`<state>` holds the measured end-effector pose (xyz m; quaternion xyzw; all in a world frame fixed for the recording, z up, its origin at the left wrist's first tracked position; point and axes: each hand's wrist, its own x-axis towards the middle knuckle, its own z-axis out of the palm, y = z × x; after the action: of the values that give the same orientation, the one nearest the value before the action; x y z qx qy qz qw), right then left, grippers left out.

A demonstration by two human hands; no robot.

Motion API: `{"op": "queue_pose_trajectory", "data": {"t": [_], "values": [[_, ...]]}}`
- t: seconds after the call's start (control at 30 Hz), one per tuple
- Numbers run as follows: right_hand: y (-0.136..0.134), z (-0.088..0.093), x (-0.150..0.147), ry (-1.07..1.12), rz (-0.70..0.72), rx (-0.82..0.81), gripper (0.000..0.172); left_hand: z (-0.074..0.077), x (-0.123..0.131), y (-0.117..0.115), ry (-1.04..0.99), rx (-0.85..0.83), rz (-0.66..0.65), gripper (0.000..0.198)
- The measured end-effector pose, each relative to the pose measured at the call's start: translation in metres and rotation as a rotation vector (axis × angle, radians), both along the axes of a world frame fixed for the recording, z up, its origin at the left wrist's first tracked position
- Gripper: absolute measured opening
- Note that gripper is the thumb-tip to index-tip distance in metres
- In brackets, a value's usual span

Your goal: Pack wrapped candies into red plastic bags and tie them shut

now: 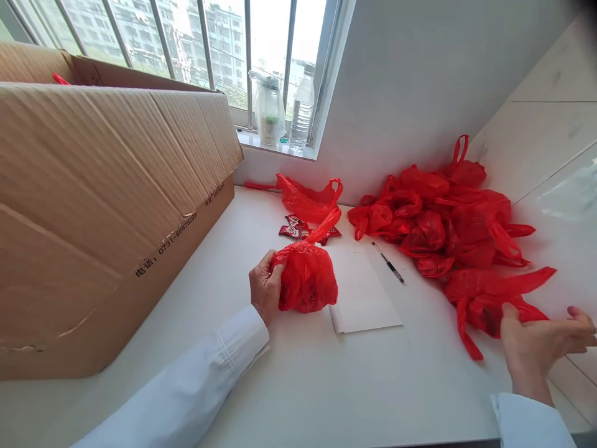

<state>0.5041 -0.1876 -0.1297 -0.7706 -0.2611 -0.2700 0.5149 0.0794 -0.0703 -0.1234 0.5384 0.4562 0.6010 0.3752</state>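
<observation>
L hand (265, 286): fingers curled tight, thumb on near side, gripping a red plastic carrier bag (308, 283) by its L flank. Bag is bunched & rounded, w/ dark print showing thru low down; one loop handle sticks up twd the tabletop's (298, 392) far edge. It's abt mid-tabletop L–R, in front of the snack sachets (291, 230), overlapping the L side of a white paper pad (366, 298). Can't tell if bag's btm touches the tabletop. L forearm, pale sleeve, slants in from near L; back of hand to cam.

R hand (538, 342): fingers spread & extended out to the R, thumb well apart, pointing up. It's nr the tabletop's R edge, just beside the nearest red bag (494, 302) of the heap; contact unclear. Wrist rises from the near R corner, cuff at btm.

Heap of red bags (433, 211) fills the far R corner, up agst the wall. Black pen (388, 262) lies btwn pad & heap, tilted. Flatter red bag (305, 198) at far edge, under window, just behind sachets. Big cardboard carton (107, 205) covers the L side. On the windowsill (247, 138): water bottle (302, 112) + bagged jar (269, 121).
</observation>
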Motion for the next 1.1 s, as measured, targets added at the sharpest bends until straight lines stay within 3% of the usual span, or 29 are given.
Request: {"op": "queue_pose_trajectory", "data": {"t": [0.07, 0.13, 0.2, 0.23, 0.3, 0.4, 0.53, 0.7, 0.8, 0.9, 1.03, 1.1], "values": [[0.008, 0.018, -0.039, -0.182, 0.088, -0.050, 0.064, -0.001, 0.000, 0.000, 0.054, 0.007, 0.007, 0.014], [0.025, 0.038, -0.095, -0.137, 0.479, -0.182, 0.031, -0.002, -0.001, -0.001, 0.109, 0.021, 0.018, 0.008], [0.048, 0.051, -0.159, -0.024, 0.945, -0.292, 0.030, -0.001, -0.001, -0.003, 0.159, 0.040, 0.033, 0.008], [0.059, 0.055, -0.189, -0.029, 1.090, -0.324, 0.033, 0.000, -0.002, -0.004, 0.185, 0.049, 0.036, 0.010], [0.079, 0.055, -0.238, -0.101, 1.252, -0.388, 0.041, 0.003, -0.004, -0.005, 0.238, 0.066, 0.027, 0.015], [0.097, 0.047, -0.275, -0.035, 1.331, -0.405, 0.021, 0.007, -0.008, -0.004, 0.306, 0.085, -0.001, 0.015], [0.104, 0.037, -0.270, 0.126, 1.374, -0.331, 0.017, 0.009, -0.016, 0.005, 0.325, 0.092, -0.017, 0.027], [0.103, 0.036, -0.247, 0.214, 1.295, -0.224, 0.017, 0.009, -0.025, 0.019, 0.209, 0.094, 0.024, 0.032], [0.107, 0.032, -0.234, 0.342, 1.248, -0.133, 0.022, 0.007, -0.034, 0.030, 0.106, 0.114, 0.140, 0.032], [0.118, 0.024, -0.215, 0.480, 1.298, -0.059, 0.021, 0.002, -0.043, 0.042, 0.064, 0.159, 0.269, 0.032], [0.122, 0.024, -0.199, 0.461, 1.455, -0.186, 0.009, -0.004, -0.044, 0.040, 0.184, 0.249, 0.284, 0.018], [0.117, 0.032, -0.201, 0.296, 1.510, -0.307, 0.022, -0.003, -0.040, 0.032, 0.293, 0.327, 0.275, 0.016]]}}
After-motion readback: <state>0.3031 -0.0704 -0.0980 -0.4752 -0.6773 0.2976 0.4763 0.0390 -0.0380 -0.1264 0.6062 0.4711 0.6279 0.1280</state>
